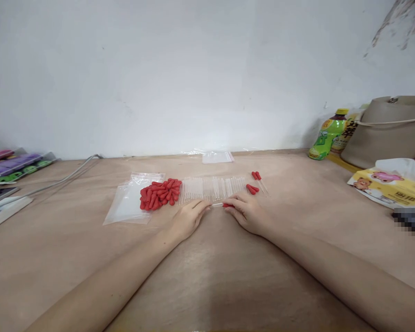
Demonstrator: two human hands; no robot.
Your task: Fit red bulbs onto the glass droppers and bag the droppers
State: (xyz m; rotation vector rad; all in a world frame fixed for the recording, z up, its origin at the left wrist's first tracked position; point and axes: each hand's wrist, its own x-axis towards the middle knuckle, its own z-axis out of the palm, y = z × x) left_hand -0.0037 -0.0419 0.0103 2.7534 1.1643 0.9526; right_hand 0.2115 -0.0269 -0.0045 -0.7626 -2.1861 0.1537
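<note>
Between my two hands lies a thin clear dropper tube, level just above or on the table. My left hand pinches its left end. Closed on a red rubber bulb at the tube's right end is my right hand, its fingers covering most of the bulb. Beyond the hands, several clear tubes lie side by side in a row. Left of them a heap of red bulbs rests partly on clear plastic bags. Two tubes with red bulbs lie to the right, near two more red bulbs.
A small clear bag lies by the wall. At right stand a green drink bottle, a beige handbag and a yellow tissue pack. A grey cable and colourful packs are on the left.
</note>
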